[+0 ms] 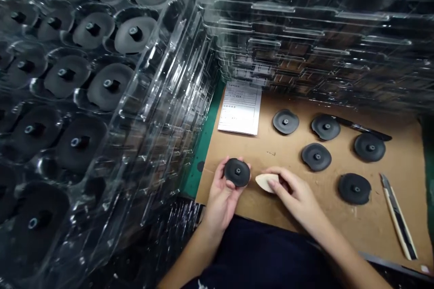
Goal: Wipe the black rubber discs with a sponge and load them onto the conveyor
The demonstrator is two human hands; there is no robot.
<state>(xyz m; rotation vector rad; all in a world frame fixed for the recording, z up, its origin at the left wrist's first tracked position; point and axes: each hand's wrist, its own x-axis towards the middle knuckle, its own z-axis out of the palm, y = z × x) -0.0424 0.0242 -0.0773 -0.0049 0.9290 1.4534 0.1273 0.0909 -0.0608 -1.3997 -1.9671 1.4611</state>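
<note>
My left hand (222, 198) is closed around a round black disc (237, 172) with a small hub in its middle, held just above the brown cardboard sheet (271, 153). Right beside it, my right hand (293, 192) pinches a small pale, leaf-shaped piece (265, 182) that rests low over the cardboard. Several more black discs (316, 156) lie spread on the cardboard to the right of my hands.
Tall stacks of clear plastic trays (101, 99) loaded with black discs rise on the left, more clear trays (305, 31) at the back. A printed paper sheet (240, 108) lies on the cardboard. A utility knife (396, 216) lies at the right, a dark tool (362, 128) behind the discs.
</note>
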